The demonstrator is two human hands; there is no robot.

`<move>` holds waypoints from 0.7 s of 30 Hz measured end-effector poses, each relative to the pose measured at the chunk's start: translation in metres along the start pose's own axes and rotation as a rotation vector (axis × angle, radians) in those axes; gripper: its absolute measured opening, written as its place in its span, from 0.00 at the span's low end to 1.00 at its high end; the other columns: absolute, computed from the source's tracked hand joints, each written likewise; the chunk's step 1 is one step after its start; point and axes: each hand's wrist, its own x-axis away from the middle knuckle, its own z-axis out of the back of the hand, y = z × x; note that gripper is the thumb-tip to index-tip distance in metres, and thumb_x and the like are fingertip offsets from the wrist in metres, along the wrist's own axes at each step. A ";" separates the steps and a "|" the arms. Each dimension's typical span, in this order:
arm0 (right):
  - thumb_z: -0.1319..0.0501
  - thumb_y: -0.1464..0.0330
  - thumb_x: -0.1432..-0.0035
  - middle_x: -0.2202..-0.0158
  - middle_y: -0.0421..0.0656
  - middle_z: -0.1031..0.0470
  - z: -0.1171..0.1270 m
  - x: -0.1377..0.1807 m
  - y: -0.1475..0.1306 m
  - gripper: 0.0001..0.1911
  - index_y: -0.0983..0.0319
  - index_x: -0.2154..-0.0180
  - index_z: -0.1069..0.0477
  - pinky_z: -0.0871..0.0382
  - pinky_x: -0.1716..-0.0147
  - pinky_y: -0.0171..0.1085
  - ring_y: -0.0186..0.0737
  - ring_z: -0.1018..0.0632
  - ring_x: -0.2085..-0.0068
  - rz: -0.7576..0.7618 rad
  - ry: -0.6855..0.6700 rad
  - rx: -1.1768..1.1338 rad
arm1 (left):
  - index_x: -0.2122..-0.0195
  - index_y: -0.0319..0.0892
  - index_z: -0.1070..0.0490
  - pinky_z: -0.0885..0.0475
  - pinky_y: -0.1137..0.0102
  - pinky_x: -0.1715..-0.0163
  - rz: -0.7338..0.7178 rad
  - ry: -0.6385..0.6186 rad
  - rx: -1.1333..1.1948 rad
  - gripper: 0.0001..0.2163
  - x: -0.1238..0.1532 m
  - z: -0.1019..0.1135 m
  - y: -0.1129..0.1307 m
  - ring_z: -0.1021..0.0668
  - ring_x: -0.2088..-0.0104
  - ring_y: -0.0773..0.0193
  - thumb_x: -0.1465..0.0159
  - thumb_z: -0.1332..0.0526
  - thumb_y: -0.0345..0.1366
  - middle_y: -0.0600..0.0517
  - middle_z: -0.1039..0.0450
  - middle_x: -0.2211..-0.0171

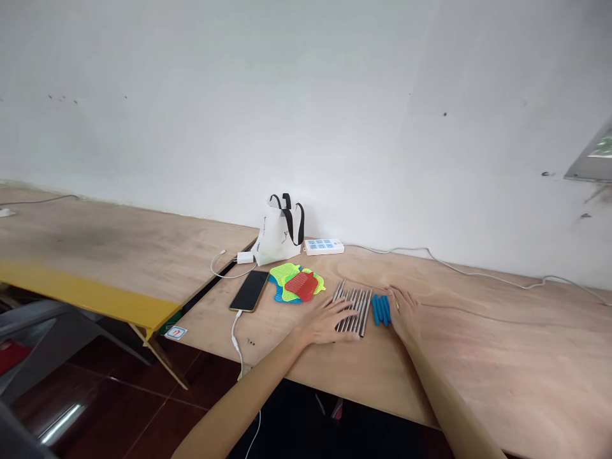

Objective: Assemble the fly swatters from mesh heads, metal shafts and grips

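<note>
My left hand (327, 320) lies with fingers spread over a row of slim metal rods (364, 312), covering the near part of several. Beside the rods is a short row of blue handles (381, 310). My right hand (404, 309) rests against the right side of that row, its fingers stretched out. A small bit of yellow (396, 305) shows by its palm; the rest is hidden. Left of the rods, mesh fly swatter heads overlap in a loose pile: a red head (302, 286) on top, yellow-green heads (288, 271) and a blue head (278, 296) beneath.
A black-screened phone (249, 291) with a white cable (235, 338) lies left of the pile. Behind stand a white bag (277, 236) with black straps and a power strip (324, 247). A charger (245, 257) sits by the bag. A second table (119, 248) adjoins on the left.
</note>
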 end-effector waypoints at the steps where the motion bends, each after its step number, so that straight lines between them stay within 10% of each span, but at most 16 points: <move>1: 0.63 0.51 0.30 0.41 0.51 0.28 0.002 -0.001 0.009 0.34 0.61 0.45 0.28 0.43 0.39 0.52 0.51 0.32 0.39 -0.032 -0.007 0.021 | 0.33 0.56 0.39 0.51 0.52 0.30 -0.032 -0.019 -0.001 0.33 0.002 0.000 0.001 0.43 0.29 0.52 0.35 0.45 0.64 0.52 0.44 0.30; 21: 0.54 0.46 0.33 0.29 0.46 0.46 -0.018 0.019 0.017 0.34 0.53 0.33 0.42 0.47 0.34 0.53 0.49 0.45 0.29 0.039 -0.306 0.310 | 0.36 0.59 0.34 0.53 0.39 0.33 0.046 0.077 -0.138 0.31 -0.047 -0.044 0.017 0.43 0.30 0.45 0.35 0.48 0.66 0.51 0.44 0.29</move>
